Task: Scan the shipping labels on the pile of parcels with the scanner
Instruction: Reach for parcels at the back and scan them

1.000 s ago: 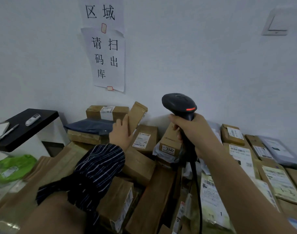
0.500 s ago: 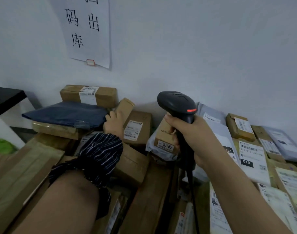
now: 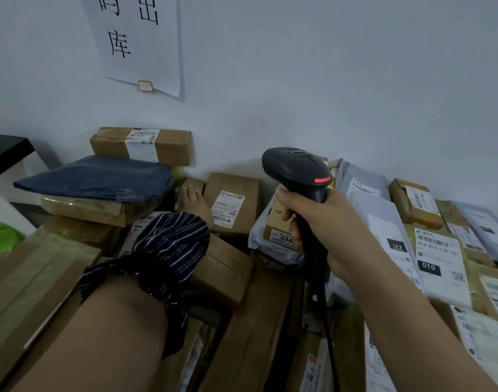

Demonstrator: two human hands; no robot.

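A black handheld scanner with a red strip stands upright over the parcel pile, and my right hand grips its handle. Its head faces the wall-side parcels. My left hand, in a striped sleeve, reaches into the pile and closes on a small brown box wedged between a dark blue bag and a labelled brown box. Most of the small box is hidden by the hand. A box marked 334 lies in a grey bag just behind the scanner.
Long cardboard parcels fill the near left. Grey mailers and labelled parcels cover the right side. A brown box tops the blue bag by the wall. The scanner cable hangs down. A black table stands far left.
My left hand has lowered the small brown box from a raised tilt down into the gap beside the labelled box. The view has dropped and moved closer. The scanner has hardly moved.
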